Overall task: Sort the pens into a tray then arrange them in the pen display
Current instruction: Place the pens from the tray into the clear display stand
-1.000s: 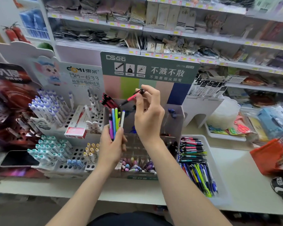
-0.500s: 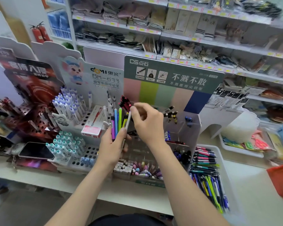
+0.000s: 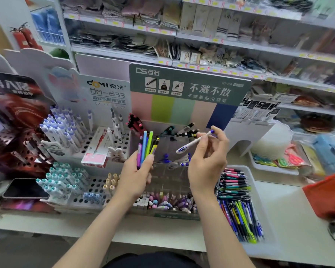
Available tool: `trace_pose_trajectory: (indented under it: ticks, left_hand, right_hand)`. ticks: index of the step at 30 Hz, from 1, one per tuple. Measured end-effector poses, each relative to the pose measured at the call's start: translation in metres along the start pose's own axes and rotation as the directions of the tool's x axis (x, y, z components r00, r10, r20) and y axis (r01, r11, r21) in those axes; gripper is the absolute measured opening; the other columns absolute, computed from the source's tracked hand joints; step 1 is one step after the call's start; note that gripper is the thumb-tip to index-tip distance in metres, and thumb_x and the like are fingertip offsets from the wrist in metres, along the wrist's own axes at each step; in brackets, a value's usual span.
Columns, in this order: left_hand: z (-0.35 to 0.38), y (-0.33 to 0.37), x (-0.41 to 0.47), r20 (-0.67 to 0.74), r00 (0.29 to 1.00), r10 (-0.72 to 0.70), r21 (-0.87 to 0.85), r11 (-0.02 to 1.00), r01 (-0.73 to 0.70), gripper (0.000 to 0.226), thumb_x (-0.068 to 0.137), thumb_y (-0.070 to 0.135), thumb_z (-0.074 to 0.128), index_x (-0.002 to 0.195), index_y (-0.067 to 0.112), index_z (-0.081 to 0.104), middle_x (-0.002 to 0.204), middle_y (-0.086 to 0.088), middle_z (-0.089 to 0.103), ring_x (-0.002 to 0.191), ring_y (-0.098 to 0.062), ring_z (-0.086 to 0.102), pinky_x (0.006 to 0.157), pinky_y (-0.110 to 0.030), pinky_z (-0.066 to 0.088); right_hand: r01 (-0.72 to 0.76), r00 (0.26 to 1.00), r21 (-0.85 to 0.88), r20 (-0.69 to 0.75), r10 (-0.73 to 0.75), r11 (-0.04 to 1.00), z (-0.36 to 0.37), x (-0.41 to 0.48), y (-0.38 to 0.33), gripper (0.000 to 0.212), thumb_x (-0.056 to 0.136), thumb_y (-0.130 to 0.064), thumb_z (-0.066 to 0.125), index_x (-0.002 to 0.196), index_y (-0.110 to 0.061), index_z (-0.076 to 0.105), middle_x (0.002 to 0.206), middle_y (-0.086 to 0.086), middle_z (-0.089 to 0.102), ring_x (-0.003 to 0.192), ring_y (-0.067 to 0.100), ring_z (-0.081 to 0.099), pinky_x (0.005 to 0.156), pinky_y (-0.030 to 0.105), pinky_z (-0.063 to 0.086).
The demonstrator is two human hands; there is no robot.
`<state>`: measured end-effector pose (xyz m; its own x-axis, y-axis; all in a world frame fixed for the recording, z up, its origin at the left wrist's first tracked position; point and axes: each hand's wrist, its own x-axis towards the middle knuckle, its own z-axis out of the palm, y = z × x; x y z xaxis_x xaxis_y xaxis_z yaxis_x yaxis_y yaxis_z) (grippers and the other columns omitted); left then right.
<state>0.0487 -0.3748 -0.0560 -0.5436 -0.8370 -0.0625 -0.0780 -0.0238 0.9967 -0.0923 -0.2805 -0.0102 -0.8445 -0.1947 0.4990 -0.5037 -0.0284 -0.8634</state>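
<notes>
**One white pen singled out above the display**

The left hand [image 3: 137,173] grips a bundle of coloured pens [image 3: 146,147] by their lower ends. They stand upright and slightly fanned, probably so each colour can be read and drawn out one at a time. The right hand [image 3: 207,159] pinches a white pen with a blue cap [image 3: 193,142] between thumb and fingertips. The pen is tilted and hangs over the clear pen display [image 3: 168,176], near a compartment holding blue-capped pens [image 3: 179,162] (a likely match, though that is only a guess). The tray [image 3: 259,200] sits on the counter just right of the display. Its sorted pens [image 3: 238,202] lie in two groups, one crosswise and one lengthwise. This suggests sorting is largely done and arranging is under way. The next move would need the white pen lowered cleanly into a compartment without knocking its neighbours.
</notes>
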Motion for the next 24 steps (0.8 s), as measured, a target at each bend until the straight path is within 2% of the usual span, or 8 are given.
trace_pose_trajectory:
  ticks: [5,8,10,12,14,16,20,24]
  left_hand:
    - [0.009,0.000,-0.002,0.066,0.998,-0.005,-0.033,0.999,0.007,0.016,0.111,0.027,0.054,0.108,0.014,0.061,0.077,-0.004,0.066,0.051,-0.020,0.049,0.045,-0.023,0.040]
    - [0.013,-0.001,-0.003,0.109,0.994,-0.007,-0.041,0.999,0.012,0.014,0.111,0.027,0.054,0.109,0.015,0.060,0.082,-0.007,0.068,0.051,-0.021,0.049,0.044,-0.026,0.037]
    - [0.013,0.000,-0.003,0.128,0.992,-0.002,-0.051,0.999,0.009,0.011,0.111,0.028,0.054,0.110,0.018,0.058,0.083,-0.006,0.069,0.050,-0.020,0.048,0.043,-0.026,0.035]
    - [0.013,0.001,-0.003,0.146,0.989,0.017,-0.053,0.999,-0.009,0.007,0.111,0.029,0.055,0.112,0.022,0.056,0.083,-0.005,0.068,0.050,-0.021,0.048,0.044,-0.026,0.036]
    - [0.011,0.002,-0.004,0.174,0.984,0.041,-0.065,0.997,-0.031,0.009,0.110,0.028,0.056,0.117,0.022,0.055,0.081,-0.007,0.067,0.051,-0.021,0.047,0.045,-0.027,0.038]
    - [0.010,0.004,-0.005,0.201,0.978,0.064,-0.071,0.996,-0.051,0.011,0.110,0.026,0.057,0.119,0.021,0.056,0.080,-0.008,0.066,0.050,-0.020,0.047,0.044,-0.027,0.039]
    - [0.008,0.002,-0.007,0.154,0.982,0.109,0.025,0.993,-0.114,0.005,0.109,0.027,0.058,0.111,0.024,0.055,0.078,-0.005,0.058,0.053,-0.024,0.051,0.045,-0.034,0.044]
    - [-0.001,-0.007,-0.003,0.056,0.995,0.088,0.119,0.988,-0.094,0.005,0.107,0.032,0.058,0.106,0.029,0.054,0.084,-0.017,0.057,0.062,-0.025,0.049,0.055,-0.048,0.043]
  right_hand:
    - [0.206,0.959,-0.226,0.242,-0.150,0.952,-0.012,-0.011,0.042,0.022,0.105,-0.006,0.064,0.126,-0.013,0.058,0.102,-0.009,0.070,0.091,0.007,0.069,0.080,0.029,0.059]
    - [0.379,0.889,-0.432,0.415,-0.193,0.818,-0.011,-0.025,0.061,0.013,0.098,-0.014,0.074,0.111,-0.017,0.073,0.111,-0.005,0.074,0.106,0.021,0.061,0.085,0.047,0.051]
    - [0.411,0.890,-0.501,0.401,-0.216,0.761,-0.010,-0.027,0.061,0.009,0.096,-0.023,0.074,0.104,-0.021,0.078,0.116,-0.005,0.074,0.109,0.024,0.055,0.085,0.045,0.046]
    - [0.324,0.910,-0.400,0.379,-0.168,0.857,-0.009,-0.028,0.046,0.016,0.101,-0.026,0.068,0.111,-0.020,0.078,0.110,-0.008,0.074,0.102,0.016,0.059,0.086,0.039,0.049]
    - [0.043,0.905,-0.237,0.421,0.063,0.971,-0.004,-0.025,0.028,0.023,0.105,-0.030,0.065,0.123,-0.020,0.075,0.097,-0.012,0.077,0.091,0.006,0.068,0.084,0.029,0.054]
    - [-0.202,0.838,-0.147,0.485,0.249,0.968,0.003,-0.024,0.016,0.023,0.103,-0.029,0.068,0.125,-0.022,0.074,0.090,-0.012,0.079,0.089,0.005,0.074,0.085,0.028,0.058]
    - [-0.251,0.842,-0.056,0.480,0.247,0.966,0.012,-0.025,0.008,0.016,0.105,-0.019,0.065,0.118,-0.022,0.072,0.093,-0.006,0.078,0.091,0.013,0.075,0.086,0.042,0.062]
    - [-0.169,0.967,0.100,0.208,0.146,0.980,0.008,-0.018,-0.005,0.017,0.110,-0.012,0.054,0.125,-0.017,0.062,0.101,-0.011,0.074,0.099,0.015,0.073,0.087,0.032,0.059]
